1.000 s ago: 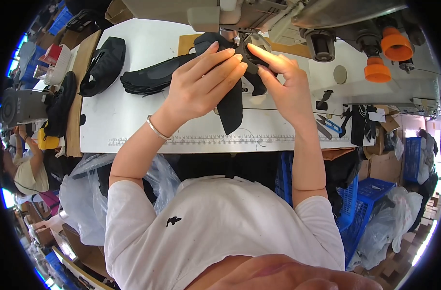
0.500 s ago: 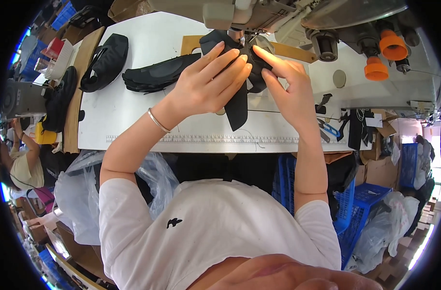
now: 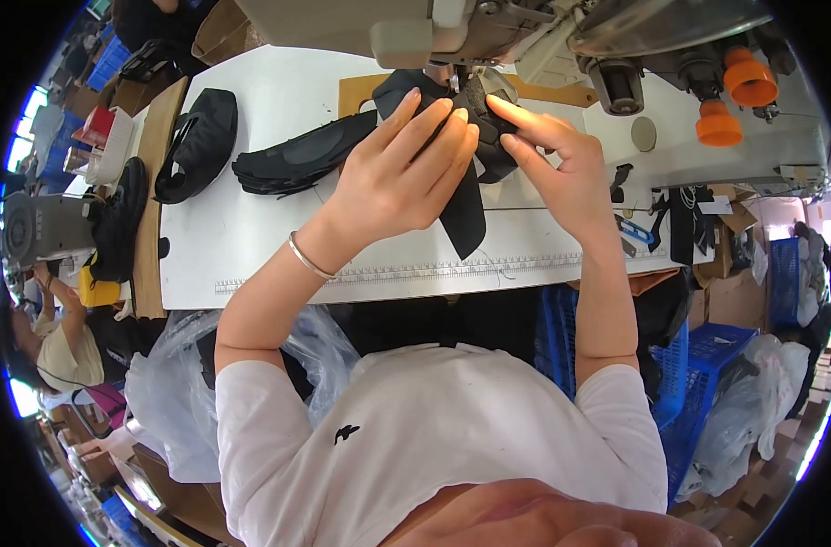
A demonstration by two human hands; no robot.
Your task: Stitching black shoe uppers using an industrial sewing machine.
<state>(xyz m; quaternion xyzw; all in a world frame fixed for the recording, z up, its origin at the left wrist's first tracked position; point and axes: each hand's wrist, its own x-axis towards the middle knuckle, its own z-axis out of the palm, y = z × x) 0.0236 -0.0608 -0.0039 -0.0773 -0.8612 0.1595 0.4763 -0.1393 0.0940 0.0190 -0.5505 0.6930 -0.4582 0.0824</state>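
Under the needle area of the sewing machine [image 3: 474,41] lies a black shoe upper [image 3: 464,219], with one strip hanging toward me and a greyish textured patch showing between my hands. My left hand [image 3: 392,173] rests on its left part, fingers stretched out and lying flat. On the right, my right hand [image 3: 566,173] pinches the upper's edge between thumb and forefinger. My left fingers hide part of the piece. Left of my left hand is a stack of black shoe pieces [image 3: 306,157], and farther left a curved black upper [image 3: 201,141].
A ruler strip [image 3: 406,272] runs along the white table's [image 3: 269,82] near edge. A blue-handled cutter [image 3: 636,232] lies at the right, beneath orange cone-shaped parts [image 3: 718,128]. Blue crates [image 3: 693,383] and plastic bags [image 3: 183,401] flank me. Another person [image 3: 64,337] sits far left.
The whole view has shifted, so the table appears slightly lower and to the right. Both hands stay on the upper by the needle, and more of its greyish patch shows between them.
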